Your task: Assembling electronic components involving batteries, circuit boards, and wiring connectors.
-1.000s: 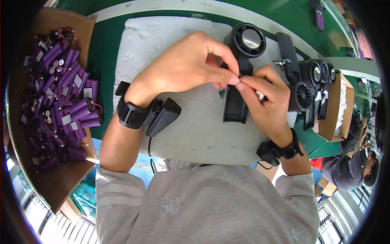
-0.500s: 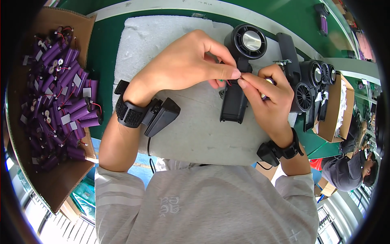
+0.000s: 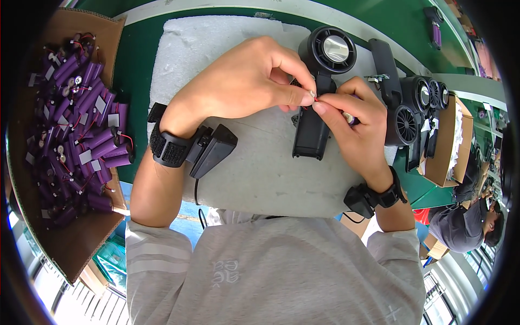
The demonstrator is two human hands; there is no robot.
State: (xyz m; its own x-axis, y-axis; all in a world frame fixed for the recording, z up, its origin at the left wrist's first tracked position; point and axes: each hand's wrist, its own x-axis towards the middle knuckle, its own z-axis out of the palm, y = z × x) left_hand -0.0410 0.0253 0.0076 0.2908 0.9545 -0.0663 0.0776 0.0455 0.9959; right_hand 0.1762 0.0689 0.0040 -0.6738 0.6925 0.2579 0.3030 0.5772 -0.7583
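Note:
Over a black handheld fan, my left hand point(image 3: 244, 81) and my right hand point(image 3: 355, 122) meet fingertip to fingertip. Finger and thumb of the left pinch a tiny white connector point(image 3: 312, 94) on a thin red wire. The right thumb and forefinger grip that wire, while a purple battery cell point(image 3: 354, 121) sits mostly hidden within the same hand's fingers. Beneath them lies the fan, its round silver-centred head point(image 3: 327, 50) pointing away and its open handle point(image 3: 310, 135) toward me. Where the connector's tip touches is hidden by the fingers.
A cardboard box point(image 3: 81, 252) full of purple wired cells stands at left. A pale foam pad point(image 3: 254, 179) covers the green bench. Right of it are several black fans point(image 3: 405, 125), a black handle piece point(image 3: 383, 67) and another carton point(image 3: 448, 162). Another person point(image 3: 460, 227) sits far right.
The white connector now shows between my left fingertips. My right fingers have shifted slightly left and up, tilting the cell. The fan has stayed in place.

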